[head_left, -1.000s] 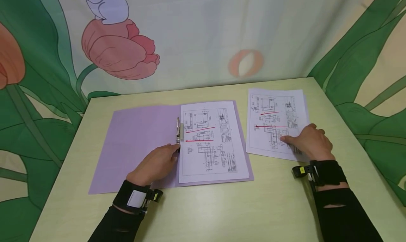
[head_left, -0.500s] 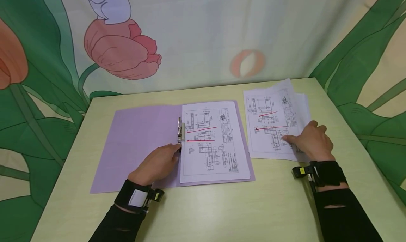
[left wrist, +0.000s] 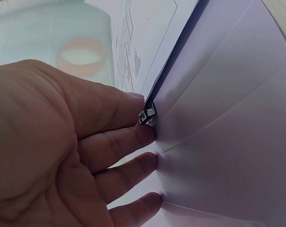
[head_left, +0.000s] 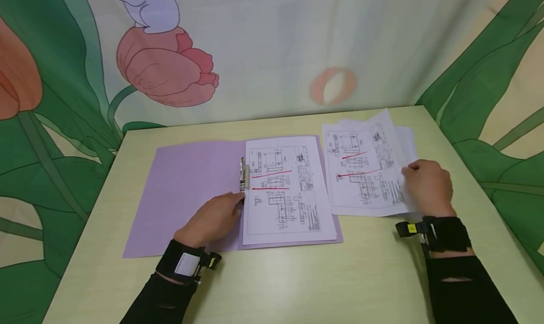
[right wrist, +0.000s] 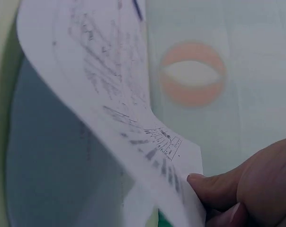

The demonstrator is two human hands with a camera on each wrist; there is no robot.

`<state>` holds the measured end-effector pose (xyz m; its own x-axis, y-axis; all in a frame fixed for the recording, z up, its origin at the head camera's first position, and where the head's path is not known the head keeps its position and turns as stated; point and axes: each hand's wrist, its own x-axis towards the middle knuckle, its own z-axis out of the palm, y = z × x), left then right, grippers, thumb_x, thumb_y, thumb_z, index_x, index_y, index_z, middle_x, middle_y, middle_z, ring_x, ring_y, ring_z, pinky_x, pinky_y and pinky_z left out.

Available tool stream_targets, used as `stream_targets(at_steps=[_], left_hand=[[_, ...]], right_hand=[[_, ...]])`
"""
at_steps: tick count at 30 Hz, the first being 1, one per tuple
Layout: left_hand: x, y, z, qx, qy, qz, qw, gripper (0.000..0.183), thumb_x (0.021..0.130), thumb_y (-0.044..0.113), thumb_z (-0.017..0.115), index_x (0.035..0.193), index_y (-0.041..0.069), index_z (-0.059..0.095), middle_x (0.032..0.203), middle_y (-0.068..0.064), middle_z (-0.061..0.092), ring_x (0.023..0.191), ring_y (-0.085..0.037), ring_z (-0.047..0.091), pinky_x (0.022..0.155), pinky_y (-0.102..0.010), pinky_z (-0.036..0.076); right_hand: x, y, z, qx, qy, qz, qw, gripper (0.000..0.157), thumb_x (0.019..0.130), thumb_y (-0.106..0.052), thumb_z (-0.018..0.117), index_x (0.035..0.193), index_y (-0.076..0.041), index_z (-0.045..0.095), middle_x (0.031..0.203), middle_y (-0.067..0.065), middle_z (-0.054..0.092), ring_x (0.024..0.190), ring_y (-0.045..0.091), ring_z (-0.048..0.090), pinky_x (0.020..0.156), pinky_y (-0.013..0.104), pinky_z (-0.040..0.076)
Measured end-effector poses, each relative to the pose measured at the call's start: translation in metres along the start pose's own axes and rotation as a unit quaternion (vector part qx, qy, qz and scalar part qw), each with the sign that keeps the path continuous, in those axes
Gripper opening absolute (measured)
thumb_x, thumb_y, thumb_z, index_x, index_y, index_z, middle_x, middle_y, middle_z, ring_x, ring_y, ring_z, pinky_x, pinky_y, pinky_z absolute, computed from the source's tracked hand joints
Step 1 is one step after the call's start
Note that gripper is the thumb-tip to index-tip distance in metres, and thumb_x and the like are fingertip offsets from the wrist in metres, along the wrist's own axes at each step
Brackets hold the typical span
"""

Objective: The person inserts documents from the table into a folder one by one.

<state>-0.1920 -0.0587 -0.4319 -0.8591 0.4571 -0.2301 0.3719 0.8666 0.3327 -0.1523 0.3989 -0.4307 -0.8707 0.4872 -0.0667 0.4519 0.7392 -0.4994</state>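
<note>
An open purple folder lies on the table, with drawing sheets on its right side. My left hand reaches over the fold; thumb and index finger pinch the lower end of the metal clip, its other fingertips against the folder. To the right, my right hand pinches the right edge of a loose drawing sheet, which carries red lines. That sheet bends upward, its underside showing in the right wrist view. More paper peeks out beneath it.
The pale table reaches back to a hanging cloth printed with flowers and leaves. The loose sheet's left edge overlaps the folder's right edge.
The loose sheet has lifted off the paper beneath and shifted left toward the folder. My right hand has changed from a spread thumb to a pinch at the edge. The left hand stays put.
</note>
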Motion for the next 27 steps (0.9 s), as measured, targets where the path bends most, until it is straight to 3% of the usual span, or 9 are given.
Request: stream_targets(at_steps=[6,10,16,22,27], left_hand=[[-0.001,0.000,-0.001,-0.004,-0.004,-0.002,1.0000,0.045,0.097,0.015,0.052,0.141,0.006,0.048,0.137,-0.013,0.057,0.124,-0.026,0.051,0.102,-0.048,0.044],[-0.001,-0.001,-0.001,-0.007,-0.008,-0.002,0.9999,0.045,0.098,0.015,0.051,0.141,0.006,0.048,0.139,-0.013,0.055,0.132,-0.029,0.044,0.107,-0.050,0.039],[-0.001,-0.002,0.000,-0.004,-0.009,0.001,1.0000,0.045,0.098,0.015,0.050,0.141,0.005,0.047,0.139,-0.013,0.055,0.130,-0.028,0.046,0.106,-0.050,0.040],[-0.001,-0.003,0.000,-0.006,-0.006,0.005,1.0000,0.044,0.098,0.015,0.050,0.141,0.005,0.048,0.139,-0.013,0.055,0.131,-0.028,0.045,0.107,-0.050,0.040],[0.000,-0.003,0.001,-0.003,-0.002,0.008,1.0000,0.044,0.098,0.015,0.049,0.141,0.004,0.048,0.138,-0.013,0.056,0.131,-0.028,0.045,0.107,-0.050,0.039]], right_hand=[[-0.001,-0.008,-0.020,0.066,-0.009,0.033,0.997,0.050,0.100,-0.037,0.044,0.119,0.006,0.060,0.112,0.028,0.058,0.094,0.039,0.049,0.062,0.042,0.038],[-0.004,-0.018,-0.029,0.098,0.023,0.036,0.994,0.052,0.100,-0.038,0.043,0.123,0.006,0.059,0.112,0.026,0.057,0.095,0.036,0.049,0.063,0.041,0.039],[-0.017,-0.038,-0.038,0.151,0.061,0.039,0.986,0.052,0.098,-0.041,0.046,0.125,0.001,0.061,0.110,0.018,0.059,0.088,0.027,0.052,0.059,0.033,0.045],[-0.032,-0.059,-0.027,0.196,0.067,0.036,0.978,0.048,0.097,-0.042,0.050,0.125,-0.005,0.063,0.106,0.010,0.059,0.084,0.022,0.054,0.055,0.024,0.045],[-0.046,-0.071,-0.003,0.218,0.026,-0.012,0.976,0.042,0.097,-0.038,0.054,0.117,-0.002,0.065,0.098,0.014,0.063,0.072,0.022,0.057,0.051,0.024,0.047]])
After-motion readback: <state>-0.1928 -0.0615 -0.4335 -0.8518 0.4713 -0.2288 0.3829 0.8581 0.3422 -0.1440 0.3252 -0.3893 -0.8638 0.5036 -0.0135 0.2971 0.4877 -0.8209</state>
